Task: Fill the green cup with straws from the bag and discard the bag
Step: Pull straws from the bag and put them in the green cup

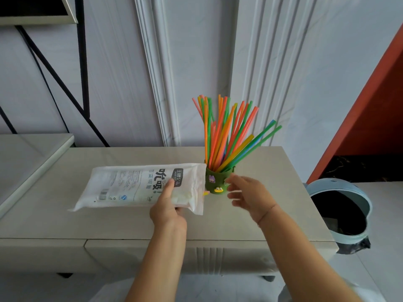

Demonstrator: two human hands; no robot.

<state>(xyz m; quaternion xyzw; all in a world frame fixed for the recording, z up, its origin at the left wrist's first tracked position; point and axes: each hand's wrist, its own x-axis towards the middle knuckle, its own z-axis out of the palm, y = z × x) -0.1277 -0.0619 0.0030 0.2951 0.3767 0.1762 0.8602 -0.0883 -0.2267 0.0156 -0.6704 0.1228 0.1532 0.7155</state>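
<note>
Over the beige rectangular tabletop (pixel 109 223), a flat white printed plastic bag (pixel 130 186) is pinched at its right end by the left hand (pixel 166 212). Bright plastic straws (pixel 220 131) are fanned in the small green cup (pixel 214 178) just beside it. The right hand (pixel 250 197) is spread open by the cup, nothing held.

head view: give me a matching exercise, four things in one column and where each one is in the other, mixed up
Things:
1. straws
2. bag
3. cup
4. bin

Places:
A. on the floor to the right of the table
B. held in the left hand above the table
C. upright on the table, just left of the right hand
D. standing fanned out in the cup

Pairs: 1-D, 2-B, 3-C, 4-A
</note>
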